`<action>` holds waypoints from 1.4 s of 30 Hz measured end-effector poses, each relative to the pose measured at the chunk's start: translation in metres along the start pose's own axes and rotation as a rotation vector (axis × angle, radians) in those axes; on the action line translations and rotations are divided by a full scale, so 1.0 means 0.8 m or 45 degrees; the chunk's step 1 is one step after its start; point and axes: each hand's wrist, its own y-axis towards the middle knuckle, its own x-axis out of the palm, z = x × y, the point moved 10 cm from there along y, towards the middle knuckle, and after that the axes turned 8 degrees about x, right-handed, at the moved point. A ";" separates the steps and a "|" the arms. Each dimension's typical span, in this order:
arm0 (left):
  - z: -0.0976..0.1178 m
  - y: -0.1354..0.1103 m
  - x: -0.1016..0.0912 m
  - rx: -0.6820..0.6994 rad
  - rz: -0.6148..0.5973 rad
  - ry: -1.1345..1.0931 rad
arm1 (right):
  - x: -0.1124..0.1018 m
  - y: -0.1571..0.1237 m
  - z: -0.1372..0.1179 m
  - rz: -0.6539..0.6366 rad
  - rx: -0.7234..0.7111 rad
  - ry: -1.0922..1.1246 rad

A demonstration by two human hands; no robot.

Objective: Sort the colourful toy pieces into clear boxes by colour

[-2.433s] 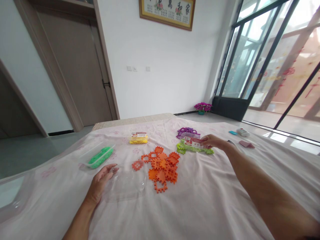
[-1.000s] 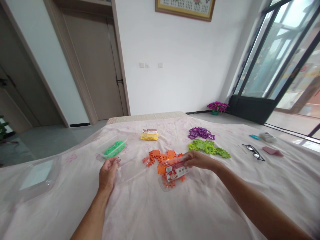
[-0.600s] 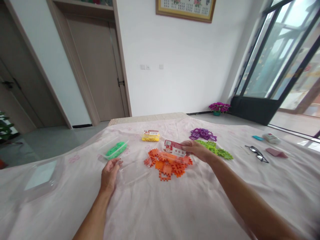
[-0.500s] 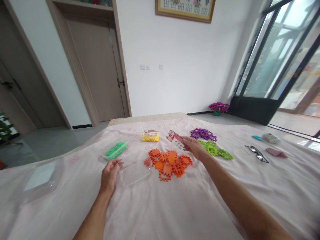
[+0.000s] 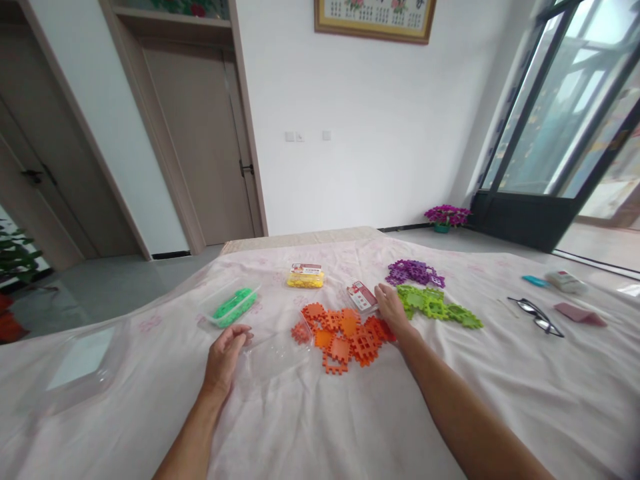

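Observation:
My left hand (image 5: 226,355) pinches the left edge of a clear plastic box (image 5: 275,357), its thumb and fingers close together. Across that box's right side lies a pile of orange interlocking plastic pieces (image 5: 340,348). Resting on the cloth behind the pile is a clear plastic lid with a red and white label (image 5: 362,297). My right hand (image 5: 393,311) is just right of this lid, fingers stretched out and down, by the pile's right end. Lime-green pieces (image 5: 435,307) lie beyond its knuckles, and purple pieces (image 5: 414,273) farther back.
Green pieces fill a clear box (image 5: 234,307) behind my left hand. A labelled box of yellow pieces (image 5: 305,277) stands at the back. At left is a large clear container (image 5: 83,363). Eyeglasses (image 5: 539,317), a pink cloth (image 5: 580,313) and a tissue pack (image 5: 566,281) lie right.
My right hand has lowered the labelled lid onto the cloth, and its fingers have come off it to the right side. My left hand stays at the clear box. The view has shifted slightly.

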 end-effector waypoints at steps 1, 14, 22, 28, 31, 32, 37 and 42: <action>0.000 0.000 0.000 0.000 0.000 -0.002 | -0.008 -0.001 -0.001 0.072 0.001 -0.036; 0.006 0.000 0.005 0.025 -0.022 -0.052 | 0.038 -0.079 -0.135 -0.231 -0.507 -0.342; 0.017 -0.005 0.030 0.066 -0.249 -0.119 | 0.053 -0.088 -0.138 -0.337 -0.486 -0.322; -0.001 -0.006 0.039 -0.066 -0.327 -0.187 | 0.051 -0.070 -0.124 -0.335 -0.268 -0.076; 0.001 -0.006 0.041 -0.073 -0.343 -0.175 | 0.055 -0.066 -0.123 -0.405 -0.101 0.321; 0.001 -0.006 0.042 -0.075 -0.354 -0.167 | 0.055 -0.067 -0.126 -0.411 -0.047 0.471; 0.002 -0.009 0.046 -0.083 -0.392 -0.158 | 0.058 -0.100 -0.163 -0.524 0.133 0.939; 0.001 -0.010 0.048 -0.078 -0.418 -0.172 | 0.087 -0.147 -0.212 -0.818 0.118 1.028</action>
